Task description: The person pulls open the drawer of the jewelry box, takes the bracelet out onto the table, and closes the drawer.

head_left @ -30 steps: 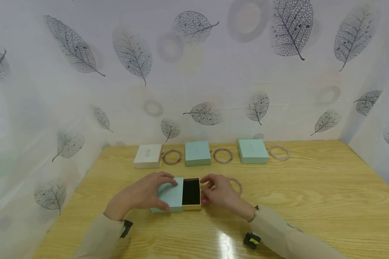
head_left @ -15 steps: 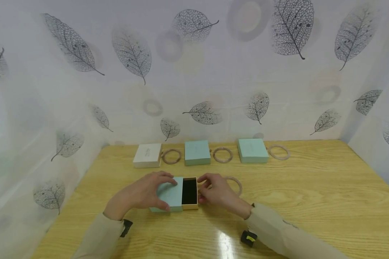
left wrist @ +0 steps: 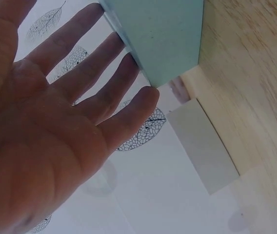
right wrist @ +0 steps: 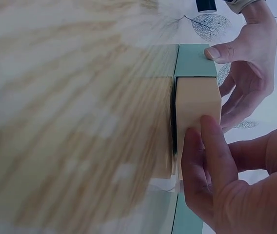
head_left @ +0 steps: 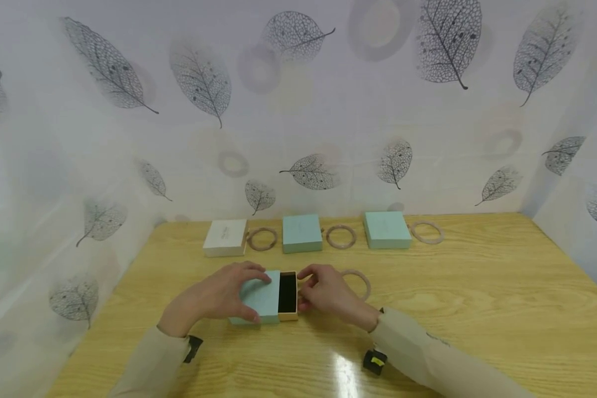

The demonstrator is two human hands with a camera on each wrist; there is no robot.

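Observation:
A pale mint drawer-style gift box lies on the table in the head view. Its sleeve point(head_left: 262, 301) is on the left, and the tan inner drawer point(head_left: 287, 317) with its black lining sticks out to the right. My left hand point(head_left: 218, 292) holds the sleeve, thumb on the front edge and fingers reaching over the top. At the drawer's right end is my right hand point(head_left: 329, 293); the right wrist view shows its fingertips point(right wrist: 211, 126) pressing on the end face point(right wrist: 197, 100). Partly behind this hand lies a bangle point(head_left: 362, 284).
Along the back stand a white box point(head_left: 226, 237) and two mint boxes, a middle one point(head_left: 302, 234) and a right one point(head_left: 387, 230). Beside each lies a bangle: the left point(head_left: 262, 239), middle point(head_left: 341, 236) and right point(head_left: 427, 232). A leaf-patterned curtain point(head_left: 328, 121) hangs behind the table.
The right hand has moved left, and the drawer has slid further into the sleeve, so less black lining shows. The left hand has kept its place on the sleeve.

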